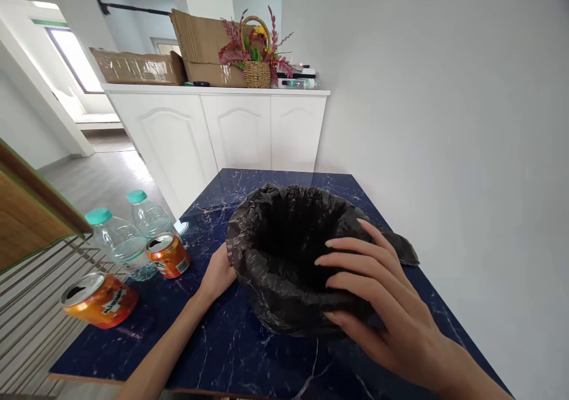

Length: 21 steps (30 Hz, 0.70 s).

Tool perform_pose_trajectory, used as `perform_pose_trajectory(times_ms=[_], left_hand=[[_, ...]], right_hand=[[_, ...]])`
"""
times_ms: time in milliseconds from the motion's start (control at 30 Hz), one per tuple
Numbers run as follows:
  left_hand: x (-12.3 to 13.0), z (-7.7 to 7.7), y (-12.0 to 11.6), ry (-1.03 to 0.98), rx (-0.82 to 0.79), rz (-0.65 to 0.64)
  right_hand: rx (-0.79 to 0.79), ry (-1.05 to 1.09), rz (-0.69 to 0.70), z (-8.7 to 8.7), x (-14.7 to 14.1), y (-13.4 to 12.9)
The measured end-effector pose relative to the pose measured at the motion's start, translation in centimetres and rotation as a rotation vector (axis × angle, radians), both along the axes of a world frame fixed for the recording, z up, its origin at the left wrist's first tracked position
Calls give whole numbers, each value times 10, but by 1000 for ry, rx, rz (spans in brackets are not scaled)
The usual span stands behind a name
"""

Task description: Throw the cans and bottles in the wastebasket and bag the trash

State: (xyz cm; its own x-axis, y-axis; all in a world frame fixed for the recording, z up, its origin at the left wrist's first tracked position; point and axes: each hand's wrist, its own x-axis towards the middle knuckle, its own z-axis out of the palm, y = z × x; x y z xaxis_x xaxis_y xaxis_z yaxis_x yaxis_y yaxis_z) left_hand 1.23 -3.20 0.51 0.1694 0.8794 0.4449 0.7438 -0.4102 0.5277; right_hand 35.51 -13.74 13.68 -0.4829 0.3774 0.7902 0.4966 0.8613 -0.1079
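A trash bin lined with a black plastic bag (275, 305) stands on the dark blue marbled table, its wide mouth facing up and toward me. The bag is folded over the rim, and the inside is too dark to make out. My left hand (219, 274) rests against the bin's left side, with its fingers hidden behind the bag. Over the near right rim, my right hand (384, 296) is open, fingers spread above the mouth and the thumb lower on the outer side. A flap of the bag sticks out at the right.
On the left stand two orange soda cans, a nearer can (101, 299) and a farther can (169, 255). Beside them are two clear bottles with teal caps (119, 240). A wire rack (40, 323) borders the table (222, 352). Behind is a white cabinet (240, 127) bearing cardboard boxes and a flower basket (256, 74).
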Motion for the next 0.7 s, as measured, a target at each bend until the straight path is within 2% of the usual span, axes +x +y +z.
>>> perform_pose_trajectory(times_ms=[100,167,300,367,433,533,600,700], left_hand=[[0,-1,-3,13,17,9],[0,-1,-3,33,26,7],[2,-1,-4,84,36,-17],[4,-2,-3,113,40,-39],[4,-6,-2,144,44,-63],[2,-13,-1,201,53,-85],[0,-17,-3,243,64,-91],[0,-21,-13,307,92,-88]], right_hand=[[14,47,-71,-11,11,-4],[3,179,-146,-23,19,-10],[-82,530,-344,-62,39,-23],[-234,618,-440,-88,50,-29],[-481,618,-506,-116,61,-34],[-766,674,-530,-155,71,-38],[-880,720,-531,-176,74,-39],[-947,757,-541,-196,73,-41]])
